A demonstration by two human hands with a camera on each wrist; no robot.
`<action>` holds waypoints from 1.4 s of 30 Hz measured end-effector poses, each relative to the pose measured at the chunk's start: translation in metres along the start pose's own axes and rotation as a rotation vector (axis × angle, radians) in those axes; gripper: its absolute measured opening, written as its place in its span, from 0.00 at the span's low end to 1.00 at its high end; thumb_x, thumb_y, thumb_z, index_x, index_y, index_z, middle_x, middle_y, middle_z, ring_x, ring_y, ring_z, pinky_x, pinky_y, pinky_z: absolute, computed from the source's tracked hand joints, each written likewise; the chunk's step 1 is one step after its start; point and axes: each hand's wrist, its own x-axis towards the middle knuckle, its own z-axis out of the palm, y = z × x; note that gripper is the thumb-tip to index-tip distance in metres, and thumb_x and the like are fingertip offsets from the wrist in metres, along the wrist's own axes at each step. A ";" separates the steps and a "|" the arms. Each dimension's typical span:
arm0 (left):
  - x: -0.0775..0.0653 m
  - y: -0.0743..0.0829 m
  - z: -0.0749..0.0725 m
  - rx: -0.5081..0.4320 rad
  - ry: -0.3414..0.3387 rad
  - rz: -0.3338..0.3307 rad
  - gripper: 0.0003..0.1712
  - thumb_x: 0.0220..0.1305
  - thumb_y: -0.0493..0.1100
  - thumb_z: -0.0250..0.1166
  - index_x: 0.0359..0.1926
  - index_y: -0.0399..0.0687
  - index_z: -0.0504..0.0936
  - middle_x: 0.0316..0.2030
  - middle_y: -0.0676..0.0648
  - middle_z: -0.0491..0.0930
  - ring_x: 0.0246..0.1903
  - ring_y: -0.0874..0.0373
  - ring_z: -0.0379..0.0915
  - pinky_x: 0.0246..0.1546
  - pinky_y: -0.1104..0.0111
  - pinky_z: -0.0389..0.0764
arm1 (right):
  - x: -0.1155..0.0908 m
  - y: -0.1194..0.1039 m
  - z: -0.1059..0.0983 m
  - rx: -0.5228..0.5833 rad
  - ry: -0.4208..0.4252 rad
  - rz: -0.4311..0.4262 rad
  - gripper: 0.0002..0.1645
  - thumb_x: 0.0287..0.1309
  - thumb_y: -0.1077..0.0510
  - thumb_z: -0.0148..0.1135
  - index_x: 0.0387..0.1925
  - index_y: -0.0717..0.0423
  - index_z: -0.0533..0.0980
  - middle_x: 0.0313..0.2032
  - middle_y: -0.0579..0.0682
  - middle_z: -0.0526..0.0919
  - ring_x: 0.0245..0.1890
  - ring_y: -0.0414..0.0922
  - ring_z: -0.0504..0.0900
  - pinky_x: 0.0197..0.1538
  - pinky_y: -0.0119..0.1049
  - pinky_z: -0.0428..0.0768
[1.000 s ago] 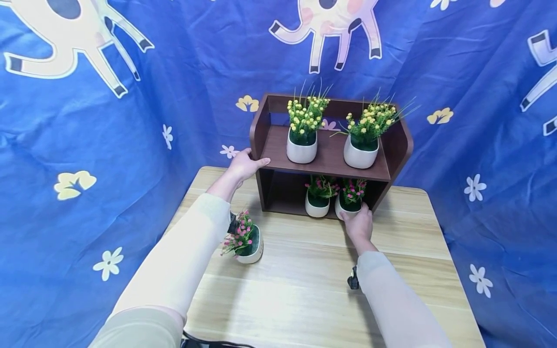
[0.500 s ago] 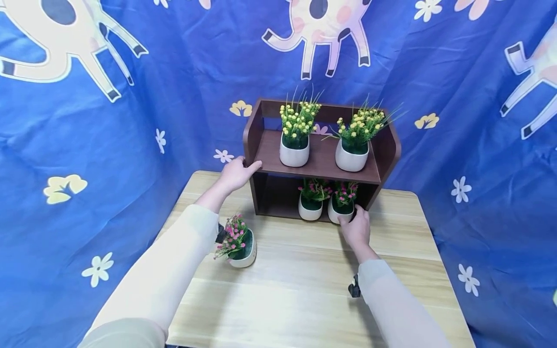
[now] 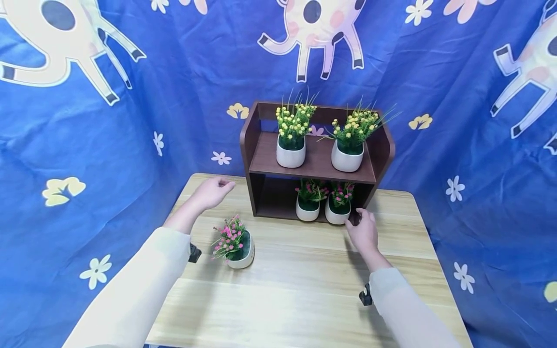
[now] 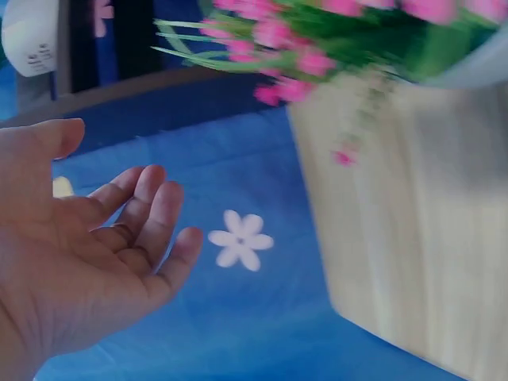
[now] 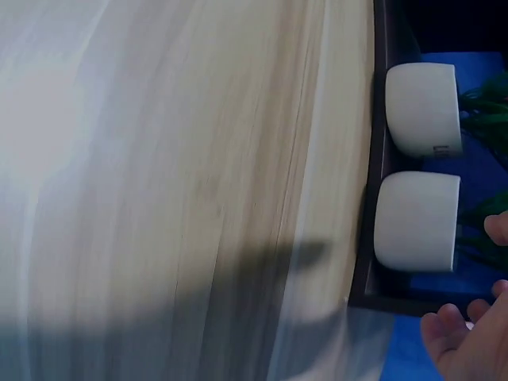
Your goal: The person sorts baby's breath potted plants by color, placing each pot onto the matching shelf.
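My left hand (image 3: pixel 212 192) hovers left of the brown shelf (image 3: pixel 278 212), its fingers loosely bent and holding nothing; the left wrist view shows the bare palm (image 4: pixel 79 262). Below it on the table stands a white pot of pink flowers (image 3: pixel 241 251). My right hand (image 3: pixel 364 232) is at the lower right front of the shelf, fingers parted, beside a second white pot with pink flowers (image 3: pixel 337 212). To the left of that pot, on the same lower board, is a third pink-flowered pot (image 3: pixel 307 210). In the right wrist view both pots (image 5: pixel 417 222) sit upright, apart from my fingers.
Two white pots with yellow flowers, one left (image 3: pixel 290 153) and one right (image 3: pixel 346 157), stand on the upper board. The wood-grain table (image 3: pixel 283 290) reaches toward me. A blue patterned curtain (image 3: pixel 183 96) hangs behind and at both sides.
My left hand has let go of the shelf's left side and moved left and down. My right hand has released the right pink-flowered pot and drawn slightly away to the right.
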 end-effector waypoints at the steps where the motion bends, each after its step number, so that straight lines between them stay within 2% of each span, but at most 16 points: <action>1: -0.003 -0.007 0.003 -0.005 -0.003 -0.003 0.40 0.85 0.62 0.47 0.72 0.29 0.73 0.70 0.27 0.77 0.71 0.30 0.73 0.75 0.41 0.73 | 0.000 0.002 -0.003 -0.010 -0.002 -0.001 0.37 0.65 0.53 0.73 0.71 0.62 0.72 0.64 0.66 0.74 0.65 0.67 0.78 0.69 0.61 0.77; 7: -0.021 -0.036 0.019 -0.033 -0.033 -0.051 0.38 0.86 0.60 0.47 0.73 0.28 0.73 0.70 0.26 0.77 0.71 0.29 0.73 0.74 0.40 0.74 | 0.003 0.004 -0.024 0.025 0.031 -0.002 0.36 0.69 0.53 0.71 0.71 0.64 0.71 0.64 0.68 0.74 0.64 0.66 0.78 0.67 0.61 0.77; 11: -0.035 -0.052 0.026 -0.073 -0.053 -0.093 0.38 0.86 0.58 0.47 0.74 0.28 0.70 0.71 0.24 0.74 0.72 0.27 0.71 0.74 0.38 0.73 | 0.009 -0.004 -0.041 0.125 0.102 0.005 0.34 0.69 0.52 0.71 0.68 0.67 0.71 0.65 0.67 0.74 0.64 0.65 0.78 0.69 0.59 0.76; 15: -0.048 -0.076 0.035 -0.168 -0.090 -0.126 0.37 0.88 0.57 0.46 0.77 0.29 0.65 0.73 0.23 0.71 0.72 0.27 0.70 0.72 0.37 0.74 | 0.018 -0.014 -0.057 0.247 0.171 0.002 0.35 0.69 0.52 0.71 0.67 0.68 0.69 0.65 0.67 0.74 0.65 0.65 0.78 0.72 0.57 0.77; 19: -0.063 -0.099 0.048 -0.203 -0.097 -0.112 0.36 0.88 0.53 0.48 0.77 0.27 0.63 0.71 0.23 0.73 0.67 0.28 0.76 0.66 0.40 0.81 | 0.029 -0.024 -0.068 0.365 0.219 -0.024 0.37 0.68 0.53 0.72 0.68 0.68 0.68 0.66 0.67 0.74 0.65 0.63 0.79 0.70 0.53 0.80; 24: -0.084 -0.116 0.066 -0.184 -0.097 -0.070 0.37 0.82 0.47 0.60 0.77 0.25 0.62 0.70 0.22 0.73 0.64 0.25 0.77 0.63 0.40 0.83 | 0.044 -0.038 -0.079 0.373 0.236 -0.062 0.42 0.68 0.49 0.74 0.73 0.64 0.67 0.65 0.64 0.74 0.64 0.56 0.79 0.64 0.37 0.78; 26: -0.091 -0.121 0.074 -0.208 -0.111 -0.070 0.43 0.77 0.48 0.66 0.79 0.26 0.59 0.72 0.21 0.70 0.66 0.23 0.74 0.65 0.38 0.81 | 0.049 -0.043 -0.082 0.350 0.238 -0.075 0.43 0.68 0.49 0.74 0.74 0.63 0.67 0.65 0.64 0.75 0.64 0.56 0.80 0.63 0.37 0.78; 29: -0.099 -0.125 0.087 -0.239 -0.126 -0.064 0.56 0.69 0.48 0.75 0.82 0.29 0.52 0.75 0.19 0.64 0.69 0.18 0.68 0.68 0.33 0.77 | 0.056 -0.050 -0.086 0.316 0.237 -0.094 0.43 0.68 0.49 0.74 0.75 0.63 0.67 0.66 0.65 0.75 0.65 0.58 0.80 0.68 0.43 0.81; 32: -0.105 -0.124 0.099 -0.243 -0.129 -0.051 0.68 0.61 0.49 0.82 0.85 0.32 0.46 0.79 0.20 0.57 0.72 0.16 0.62 0.69 0.28 0.72 | 0.065 -0.055 -0.088 0.244 0.241 -0.113 0.43 0.68 0.48 0.73 0.75 0.62 0.68 0.67 0.66 0.76 0.69 0.61 0.77 0.74 0.54 0.77; 34: -0.108 -0.121 0.106 -0.268 -0.135 -0.036 0.73 0.58 0.49 0.84 0.86 0.34 0.41 0.81 0.20 0.53 0.74 0.16 0.60 0.70 0.27 0.70 | 0.070 -0.058 -0.090 0.184 0.247 -0.127 0.43 0.68 0.47 0.73 0.75 0.63 0.69 0.67 0.68 0.77 0.71 0.62 0.76 0.76 0.57 0.74; 36: -0.109 -0.117 0.113 -0.291 -0.134 -0.026 0.76 0.57 0.50 0.84 0.87 0.35 0.37 0.82 0.21 0.48 0.73 0.19 0.65 0.72 0.29 0.69 | 0.075 -0.061 -0.091 0.132 0.249 -0.137 0.42 0.69 0.46 0.72 0.74 0.64 0.70 0.66 0.68 0.78 0.71 0.64 0.75 0.76 0.59 0.71; 38: -0.110 -0.114 0.119 -0.322 -0.131 -0.017 0.78 0.57 0.50 0.85 0.87 0.34 0.34 0.83 0.21 0.45 0.74 0.21 0.65 0.74 0.32 0.68 | 0.080 -0.063 -0.090 0.098 0.248 -0.147 0.40 0.69 0.45 0.71 0.71 0.66 0.72 0.63 0.70 0.79 0.69 0.67 0.76 0.74 0.61 0.72; 41: -0.109 -0.110 0.127 -0.302 -0.108 -0.007 0.80 0.56 0.52 0.85 0.86 0.31 0.33 0.83 0.21 0.43 0.74 0.21 0.64 0.76 0.33 0.66 | 0.085 -0.065 -0.089 0.068 0.253 -0.157 0.35 0.70 0.46 0.71 0.64 0.69 0.75 0.59 0.71 0.81 0.65 0.69 0.78 0.70 0.63 0.74; 42: -0.109 -0.109 0.130 -0.291 -0.100 -0.004 0.80 0.56 0.52 0.85 0.85 0.29 0.34 0.83 0.21 0.44 0.76 0.20 0.60 0.76 0.33 0.65 | 0.087 -0.065 -0.088 0.060 0.259 -0.160 0.33 0.70 0.47 0.70 0.62 0.69 0.77 0.57 0.71 0.82 0.64 0.69 0.78 0.70 0.63 0.74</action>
